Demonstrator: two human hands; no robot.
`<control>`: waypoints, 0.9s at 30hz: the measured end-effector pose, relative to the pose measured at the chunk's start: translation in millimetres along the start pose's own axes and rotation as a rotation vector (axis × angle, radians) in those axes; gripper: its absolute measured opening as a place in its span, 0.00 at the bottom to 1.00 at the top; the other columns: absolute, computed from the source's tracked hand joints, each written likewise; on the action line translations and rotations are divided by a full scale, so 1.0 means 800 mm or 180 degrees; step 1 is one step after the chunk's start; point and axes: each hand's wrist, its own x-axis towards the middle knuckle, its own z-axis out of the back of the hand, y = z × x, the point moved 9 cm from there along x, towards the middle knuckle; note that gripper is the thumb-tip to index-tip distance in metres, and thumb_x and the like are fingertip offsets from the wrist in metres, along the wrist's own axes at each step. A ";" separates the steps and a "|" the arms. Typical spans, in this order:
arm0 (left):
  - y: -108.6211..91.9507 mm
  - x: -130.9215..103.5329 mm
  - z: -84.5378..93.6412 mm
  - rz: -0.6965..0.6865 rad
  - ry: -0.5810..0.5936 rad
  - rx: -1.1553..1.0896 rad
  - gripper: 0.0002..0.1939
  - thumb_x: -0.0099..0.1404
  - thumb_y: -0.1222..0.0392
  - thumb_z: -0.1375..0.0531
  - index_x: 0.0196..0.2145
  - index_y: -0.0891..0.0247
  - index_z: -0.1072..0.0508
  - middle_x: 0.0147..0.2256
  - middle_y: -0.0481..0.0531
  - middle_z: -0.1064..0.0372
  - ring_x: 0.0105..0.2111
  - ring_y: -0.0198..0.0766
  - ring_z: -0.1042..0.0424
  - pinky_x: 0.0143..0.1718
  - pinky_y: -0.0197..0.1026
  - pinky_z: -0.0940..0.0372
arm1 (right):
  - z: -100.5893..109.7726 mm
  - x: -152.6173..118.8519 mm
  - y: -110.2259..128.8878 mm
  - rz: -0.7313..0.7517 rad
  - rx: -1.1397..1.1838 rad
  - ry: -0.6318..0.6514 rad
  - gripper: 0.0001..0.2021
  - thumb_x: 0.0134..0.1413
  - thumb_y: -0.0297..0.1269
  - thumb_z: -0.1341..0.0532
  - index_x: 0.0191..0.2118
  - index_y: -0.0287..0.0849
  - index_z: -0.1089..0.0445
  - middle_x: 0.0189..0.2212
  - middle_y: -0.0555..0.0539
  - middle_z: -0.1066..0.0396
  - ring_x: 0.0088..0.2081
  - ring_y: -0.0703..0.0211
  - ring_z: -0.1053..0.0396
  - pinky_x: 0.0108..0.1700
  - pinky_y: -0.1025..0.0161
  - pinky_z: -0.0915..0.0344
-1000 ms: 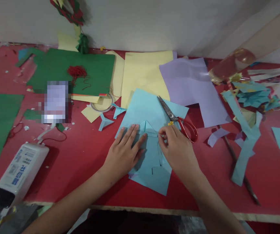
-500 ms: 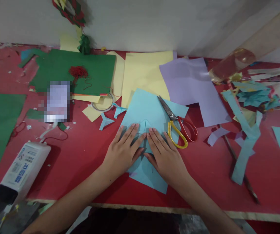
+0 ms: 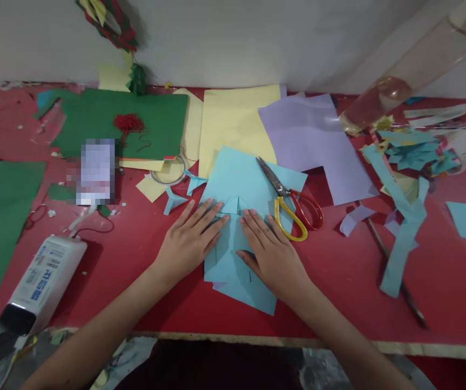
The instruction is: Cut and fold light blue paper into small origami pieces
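A folded light-blue paper (image 3: pixel 230 246) with a small triangular flap at its top lies on a larger light-blue sheet (image 3: pixel 241 168). My left hand (image 3: pixel 190 235) rests flat on its left side, fingers stretched out. On its right side my right hand (image 3: pixel 271 249) lies flat too, fingertips close to the flap. Neither hand grips anything. Scissors (image 3: pixel 282 190) with one yellow and one red handle rest on the blue sheet, just beyond my right fingers. Small folded blue pieces (image 3: pixel 174 200) sit left of the sheet.
Green sheets (image 3: pixel 163 119) with red thread (image 3: pixel 128 123), a yellow sheet (image 3: pixel 237 119) and a purple sheet (image 3: pixel 298 130) lie along the wall. A phone (image 3: pixel 96 170) is cabled to a white power bank (image 3: pixel 44 284). A clear tube (image 3: pixel 412 65) and paper scraps (image 3: pixel 406 238) are at right.
My hands have moved apart, the left one sliding left and the right one staying near the fold. More of the folded paper shows between them. The camera view has shifted slightly.
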 end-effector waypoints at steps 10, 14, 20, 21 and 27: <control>0.010 0.000 0.002 -0.0200 0.0001 -0.0112 0.19 0.73 0.63 0.47 0.59 0.61 0.32 0.63 0.52 0.39 0.65 0.49 0.43 0.65 0.60 0.45 | 0.000 0.000 -0.001 -0.0018 0.0049 -0.0003 0.27 0.69 0.44 0.51 0.66 0.31 0.45 0.68 0.40 0.49 0.69 0.50 0.50 0.68 0.45 0.47; 0.015 0.002 0.000 -0.0256 0.0020 -0.0223 0.18 0.73 0.62 0.47 0.59 0.61 0.31 0.63 0.51 0.38 0.65 0.47 0.42 0.65 0.58 0.44 | 0.000 0.000 0.000 -0.0016 0.0066 -0.0007 0.27 0.69 0.43 0.51 0.66 0.31 0.45 0.68 0.40 0.49 0.69 0.50 0.50 0.68 0.45 0.47; 0.023 0.002 0.000 -0.0276 -0.0053 -0.0372 0.17 0.73 0.62 0.47 0.58 0.60 0.31 0.61 0.50 0.36 0.64 0.45 0.41 0.64 0.57 0.43 | 0.001 0.001 0.000 -0.0024 0.0053 -0.0010 0.27 0.69 0.42 0.51 0.66 0.31 0.45 0.68 0.40 0.50 0.69 0.49 0.50 0.68 0.45 0.47; 0.024 0.002 0.000 -0.0278 -0.0074 -0.0410 0.17 0.73 0.62 0.47 0.58 0.60 0.31 0.61 0.50 0.36 0.64 0.45 0.41 0.64 0.57 0.43 | 0.001 0.001 -0.001 -0.0024 0.0057 -0.0011 0.27 0.69 0.42 0.51 0.66 0.31 0.45 0.68 0.40 0.49 0.69 0.49 0.50 0.68 0.45 0.47; 0.030 0.006 0.004 -0.0099 -0.0308 -0.0728 0.14 0.72 0.64 0.44 0.53 0.60 0.28 0.57 0.50 0.30 0.61 0.44 0.36 0.63 0.55 0.41 | 0.006 0.003 0.000 -0.0057 0.0099 -0.0084 0.25 0.69 0.41 0.50 0.64 0.32 0.42 0.67 0.41 0.44 0.68 0.50 0.46 0.67 0.45 0.45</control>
